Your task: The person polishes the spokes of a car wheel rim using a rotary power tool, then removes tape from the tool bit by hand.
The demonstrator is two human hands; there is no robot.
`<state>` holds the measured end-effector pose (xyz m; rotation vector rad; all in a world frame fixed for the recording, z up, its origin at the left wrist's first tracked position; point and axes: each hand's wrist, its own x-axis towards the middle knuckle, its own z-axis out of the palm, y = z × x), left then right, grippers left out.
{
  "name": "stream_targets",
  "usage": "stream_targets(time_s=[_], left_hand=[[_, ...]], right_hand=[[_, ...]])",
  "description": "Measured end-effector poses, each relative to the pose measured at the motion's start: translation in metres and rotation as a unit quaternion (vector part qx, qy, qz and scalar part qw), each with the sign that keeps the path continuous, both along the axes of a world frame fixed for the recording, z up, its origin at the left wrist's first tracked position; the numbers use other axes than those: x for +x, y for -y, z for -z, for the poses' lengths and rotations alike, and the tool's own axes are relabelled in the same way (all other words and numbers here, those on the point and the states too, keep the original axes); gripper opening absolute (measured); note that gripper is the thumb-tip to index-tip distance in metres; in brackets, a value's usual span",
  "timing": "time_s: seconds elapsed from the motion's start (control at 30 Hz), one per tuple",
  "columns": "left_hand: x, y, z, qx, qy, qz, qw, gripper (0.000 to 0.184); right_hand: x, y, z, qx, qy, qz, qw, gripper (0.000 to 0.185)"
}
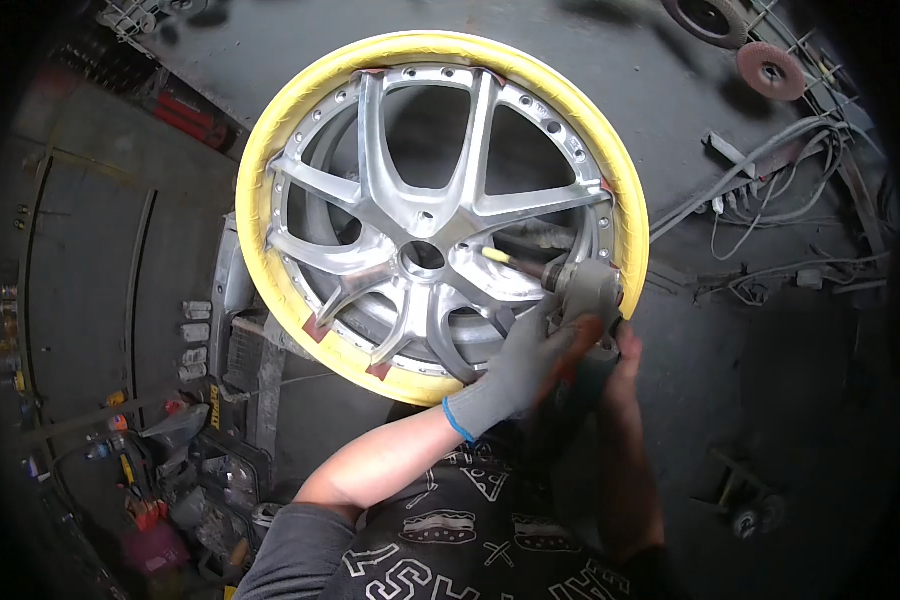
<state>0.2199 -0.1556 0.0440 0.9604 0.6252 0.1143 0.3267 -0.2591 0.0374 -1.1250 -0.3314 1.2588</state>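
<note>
A silver multi-spoke wheel rim [422, 190] has yellow tape around its outer lip. My left hand [530, 355], in a grey glove with a blue cuff, is wrapped round the front of a power tool [590, 290]. The tool carries a thin shaft with a pale yellow tip [494, 255], which lies over a spoke just right of the centre hole. At the tool's rear, low on the right of the rim, my right hand [625, 365] is closed round its body, partly in shadow. Dark red pieces [317, 328] stick out at the rim's lower edge.
Cables [770, 190] hang at the right, below round abrasive discs [770, 71]. Tools and bottles crowd the lower left, near a pink object [155, 548]. A small wheeled item [745, 522] lies on the floor at the lower right.
</note>
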Motion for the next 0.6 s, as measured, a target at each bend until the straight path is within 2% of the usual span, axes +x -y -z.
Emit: stream_targets(time_s=[0.07,0.1,0.17,0.2,0.27,0.3,0.37,0.47,0.57,0.6], left_hand=[[0.004,0.004,-0.003,-0.03,0.02,-0.069,0.997,0.048],[0.004,0.006,0.0,-0.03,0.022,-0.069,0.997,0.048],[-0.002,0.014,0.015,-0.075,0.002,-0.042,0.996,0.049],[-0.003,0.02,0.021,-0.076,0.002,-0.044,0.996,0.049],[-0.001,0.032,0.031,-0.013,0.05,-0.051,0.997,0.053],[-0.001,0.034,0.029,-0.012,0.05,-0.052,0.997,0.053],[0.001,0.038,0.025,0.009,0.039,-0.028,0.999,0.072],[0.003,0.043,0.028,0.008,0.057,0.009,0.998,0.08],[0.0,0.041,0.014,0.053,-0.01,0.008,0.999,0.072],[-0.002,0.039,0.017,0.051,-0.012,0.009,0.999,0.072]], right_hand=[[0.002,0.003,0.01,-0.034,-0.019,0.01,0.999,0.072],[0.006,0.012,0.035,0.012,-0.03,0.001,0.999,0.071],[0.011,0.027,0.049,0.056,-0.041,-0.011,0.998,0.07],[0.011,0.034,0.049,0.022,-0.019,-0.003,1.0,0.07],[0.008,0.046,0.05,-0.013,0.003,0.004,1.0,0.071],[0.006,0.051,0.051,-0.004,-0.031,0.031,0.999,0.072],[0.005,0.061,0.051,0.007,-0.064,0.057,0.996,0.073],[0.005,0.068,0.043,-0.013,-0.006,0.061,0.998,0.075],[0.004,0.071,0.05,-0.006,-0.05,0.11,0.993,0.074],[0.016,0.076,0.074,-0.025,0.04,0.063,0.997,0.071]])
